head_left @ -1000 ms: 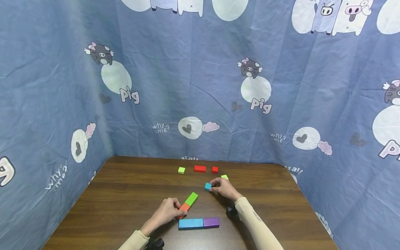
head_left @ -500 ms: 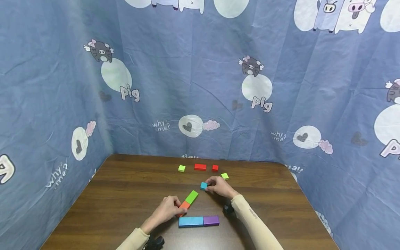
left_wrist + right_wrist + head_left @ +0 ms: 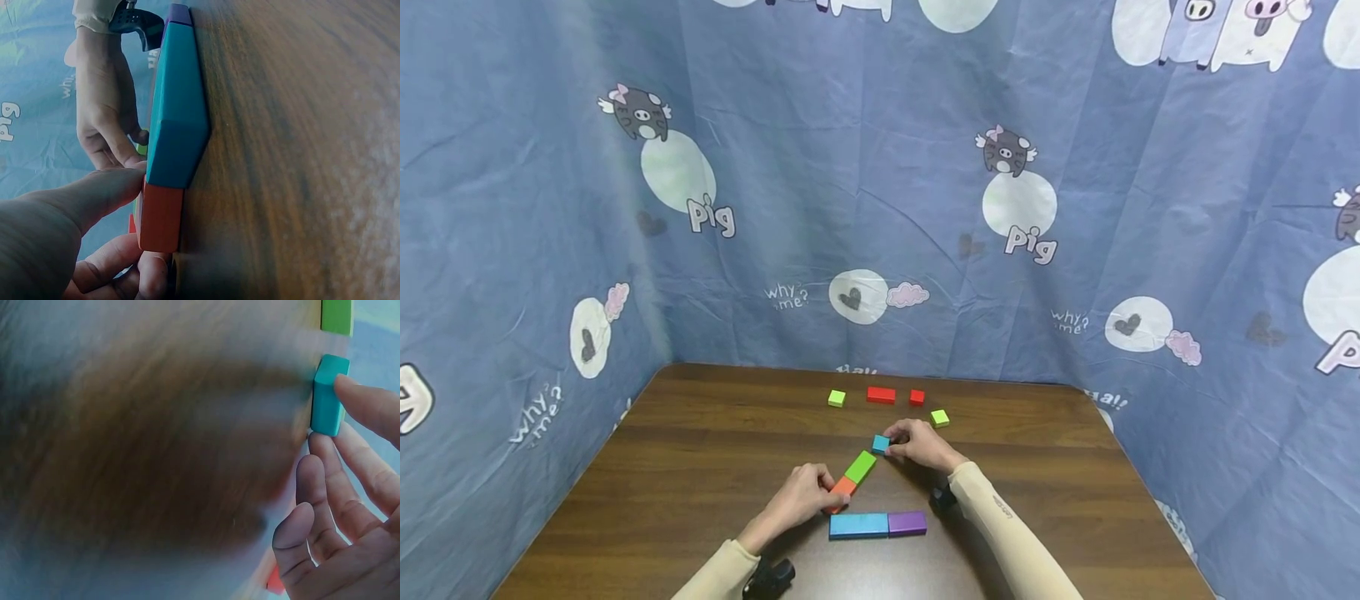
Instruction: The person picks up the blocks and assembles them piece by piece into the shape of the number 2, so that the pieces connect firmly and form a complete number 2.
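Observation:
In the head view my left hand pinches an orange block between thumb and fingers. A green block lies end to end with it, forming a slanted line. My right hand pinches a small blue block just beyond the green block's upper end. In the right wrist view a gap shows between the blue block and the green block. Nearer the front, a long blue block and a purple block lie end to end.
Toward the table's back edge lie a yellow-green block, a red block, a small red block and another yellow-green block. A blue printed curtain hangs behind the wooden table.
My right hand has slid the small blue block leftward, closer to the green block. The left hand keeps its hold on the orange block. The head view has tilted slightly down.

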Motion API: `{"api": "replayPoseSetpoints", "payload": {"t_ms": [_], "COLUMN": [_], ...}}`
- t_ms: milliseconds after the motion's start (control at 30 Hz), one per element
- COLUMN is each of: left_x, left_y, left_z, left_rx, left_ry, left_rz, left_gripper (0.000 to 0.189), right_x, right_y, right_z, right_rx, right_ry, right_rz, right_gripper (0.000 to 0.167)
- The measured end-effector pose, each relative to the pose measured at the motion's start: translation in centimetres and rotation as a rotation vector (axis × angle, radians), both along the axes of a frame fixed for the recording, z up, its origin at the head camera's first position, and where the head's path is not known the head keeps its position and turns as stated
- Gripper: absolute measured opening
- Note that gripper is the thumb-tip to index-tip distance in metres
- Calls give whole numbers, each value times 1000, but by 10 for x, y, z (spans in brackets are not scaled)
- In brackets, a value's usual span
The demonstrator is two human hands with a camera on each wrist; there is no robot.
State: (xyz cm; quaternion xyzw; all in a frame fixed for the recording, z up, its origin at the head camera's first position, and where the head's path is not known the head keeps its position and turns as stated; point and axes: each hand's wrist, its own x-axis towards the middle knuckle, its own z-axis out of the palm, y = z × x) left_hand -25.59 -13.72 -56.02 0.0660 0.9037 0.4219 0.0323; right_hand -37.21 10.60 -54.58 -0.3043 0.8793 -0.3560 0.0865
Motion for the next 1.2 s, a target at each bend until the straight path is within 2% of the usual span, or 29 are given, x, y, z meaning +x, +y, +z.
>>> {"api": "replayPoseSetpoints", "payload": {"t_ms": [867,1200], "left_x": [1,3], "left_y": [0,0], "left_z": [0,2], "left_rx": [-12,21], "left_ry": [2,-12], "left_rz": [13,4], "left_gripper": [30,30], "right_x": [3,6], "right_y": [-3,-4], "right_z": [-1,-1], "right_rx": [-11,-10], "right_ry": [-7,-13], "right_rz": [25,8], "right_gripper": [23,23]}}
